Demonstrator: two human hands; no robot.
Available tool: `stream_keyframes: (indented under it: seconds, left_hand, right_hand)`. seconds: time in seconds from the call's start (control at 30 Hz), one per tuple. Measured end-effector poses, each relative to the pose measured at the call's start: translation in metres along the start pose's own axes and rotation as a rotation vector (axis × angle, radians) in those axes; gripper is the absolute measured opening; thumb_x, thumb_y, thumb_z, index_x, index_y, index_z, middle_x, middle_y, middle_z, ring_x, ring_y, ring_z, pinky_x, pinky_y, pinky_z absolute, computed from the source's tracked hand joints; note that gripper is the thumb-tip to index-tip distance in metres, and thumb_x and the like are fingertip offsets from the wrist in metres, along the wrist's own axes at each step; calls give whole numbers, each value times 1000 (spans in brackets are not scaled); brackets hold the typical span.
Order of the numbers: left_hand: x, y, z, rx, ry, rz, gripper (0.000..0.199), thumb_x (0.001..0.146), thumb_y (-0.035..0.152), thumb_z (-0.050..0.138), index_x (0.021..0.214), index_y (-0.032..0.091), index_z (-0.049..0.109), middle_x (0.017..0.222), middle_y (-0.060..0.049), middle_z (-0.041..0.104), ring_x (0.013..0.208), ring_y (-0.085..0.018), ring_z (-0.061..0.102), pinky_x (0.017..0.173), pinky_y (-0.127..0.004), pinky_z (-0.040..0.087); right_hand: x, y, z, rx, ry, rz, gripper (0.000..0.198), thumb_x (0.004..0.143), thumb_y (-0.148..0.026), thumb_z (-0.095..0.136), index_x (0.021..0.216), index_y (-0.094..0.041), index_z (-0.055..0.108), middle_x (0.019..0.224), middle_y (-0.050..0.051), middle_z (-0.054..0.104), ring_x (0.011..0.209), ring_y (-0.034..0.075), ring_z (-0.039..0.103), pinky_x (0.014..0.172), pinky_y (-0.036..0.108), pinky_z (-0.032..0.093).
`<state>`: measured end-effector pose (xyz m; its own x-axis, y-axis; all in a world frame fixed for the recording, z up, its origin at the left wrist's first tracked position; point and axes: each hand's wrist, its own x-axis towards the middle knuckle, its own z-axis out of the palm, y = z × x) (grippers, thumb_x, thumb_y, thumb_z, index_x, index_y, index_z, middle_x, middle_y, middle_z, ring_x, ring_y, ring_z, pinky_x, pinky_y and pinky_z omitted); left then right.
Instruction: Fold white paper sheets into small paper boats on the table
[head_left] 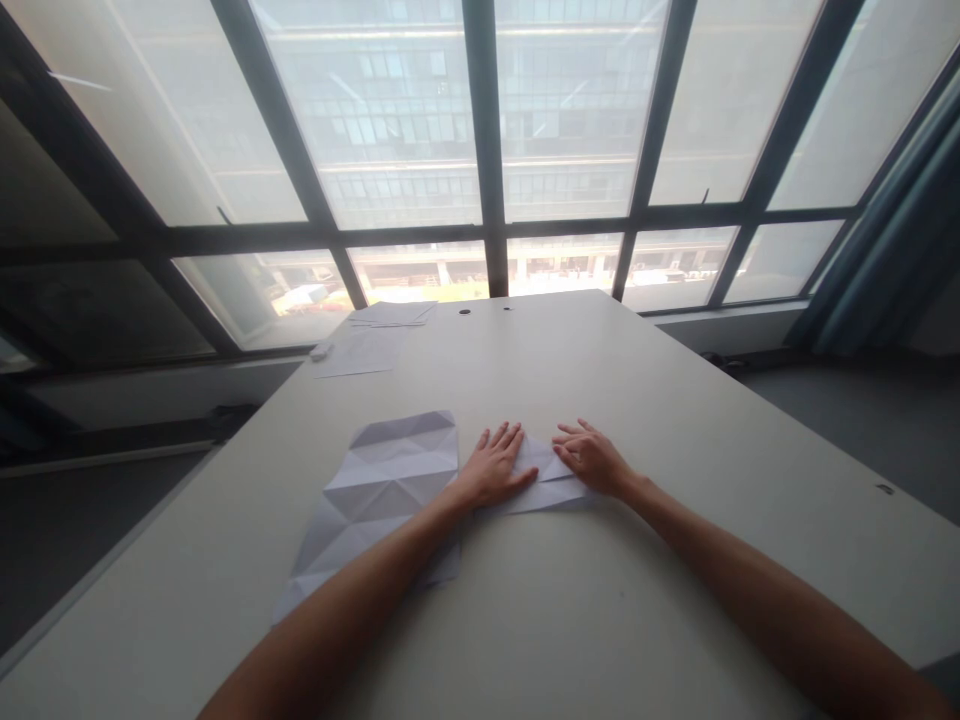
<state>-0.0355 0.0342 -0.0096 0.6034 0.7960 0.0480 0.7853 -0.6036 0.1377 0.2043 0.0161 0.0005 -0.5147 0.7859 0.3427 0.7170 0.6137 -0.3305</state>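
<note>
A small folded sheet of white paper [547, 493] lies on the table between my hands, its creases and layered flaps showing. My left hand [495, 468] rests flat on its left side, fingers stretched and apart. At the paper's upper right, my right hand [596, 458] has its fingers bent in, with the thumb and index finger close together at the edge of a flap. The fingertips partly hide how they touch the paper. Beside my left forearm lies a larger creased white sheet [390, 490], opened out and partly covered by that arm.
The white table [675, 560] stretches away to large windows [562, 110]. Several flat paper sheets [360, 352] lie at its far left, with a small pale object [321, 352] by the edge. A dark round hole [465, 312] is near the far end. A blue curtain [877, 240] hangs right.
</note>
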Motion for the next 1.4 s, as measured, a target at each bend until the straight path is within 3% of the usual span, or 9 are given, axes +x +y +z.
stream_keyframes:
  seconds: [0.13, 0.27, 0.4, 0.57, 0.77, 1.0, 1.17, 1.3, 1.4]
  left_hand:
    - [-1, 1, -1, -16, 16, -12, 86, 91, 71, 26, 156, 16, 9, 160, -12, 17, 149, -27, 8, 119, -47, 7]
    - [-2, 2, -5, -18, -16, 31, 69, 93, 67, 26, 153, 32, 24, 161, -3, 18, 149, -29, 7, 117, -54, 8]
    - [-2, 2, -5, -15, -14, 15, 73, 93, 68, 26, 153, 27, 25, 161, -5, 18, 149, -28, 7, 118, -51, 6]
    - [-1, 2, -2, -12, -2, 3, 79, 92, 69, 26, 154, 20, 22, 160, -7, 19, 149, -27, 7, 119, -48, 6]
    - [-2, 2, -5, -24, -11, 16, 71, 93, 68, 27, 153, 30, 23, 161, -3, 19, 149, -28, 8, 118, -51, 7]
    - [-1, 2, -7, -26, -26, 12, 68, 93, 68, 29, 152, 34, 28, 161, -2, 19, 149, -29, 8, 117, -53, 7]
    - [-2, 3, -7, -31, -27, 8, 70, 91, 70, 29, 152, 34, 28, 161, -2, 19, 148, -30, 8, 117, -52, 7]
    - [-3, 4, -7, -35, -20, 7, 70, 91, 70, 29, 151, 34, 29, 161, -1, 19, 149, -29, 8, 118, -51, 7]
    - [-3, 3, -6, -33, -12, 14, 69, 92, 69, 28, 151, 33, 30, 161, -1, 19, 149, -29, 8, 118, -51, 7]
  right_hand:
    - [-2, 3, 6, 8, 62, 27, 18, 92, -32, 57, 89, -23, 73, 109, 5, 73, 115, 23, 61, 112, 49, 28]
    - [-3, 6, 13, 13, 67, 24, 22, 91, -30, 58, 108, -23, 70, 119, 8, 68, 114, 23, 60, 109, 45, 34]
    - [-3, 7, 17, -5, -34, -29, 36, 96, -26, 46, 128, -23, 62, 142, 10, 53, 133, 25, 45, 111, 45, 33]
    - [-3, 8, 18, -29, -96, -17, 44, 96, -27, 43, 139, -22, 52, 149, 11, 44, 140, 28, 35, 114, 50, 29]
    - [-1, 7, 15, -25, -80, -10, 41, 95, -28, 48, 134, -23, 57, 146, 11, 47, 138, 28, 38, 113, 51, 31]
    - [0, 2, 4, -31, 87, 15, 36, 98, -34, 45, 85, -23, 77, 115, 7, 71, 127, 27, 52, 112, 52, 30]
    - [-2, 0, 9, 75, 164, 11, 25, 93, -32, 55, 108, -22, 72, 119, 9, 69, 121, 25, 57, 107, 46, 40]
    - [-4, -8, 11, 118, -28, -156, 34, 93, -28, 53, 125, -27, 64, 141, 4, 54, 134, 22, 46, 112, 44, 36]
    - [-3, -14, 7, 97, -115, -168, 31, 97, -27, 45, 117, -30, 68, 139, 0, 55, 131, 19, 50, 114, 42, 33]
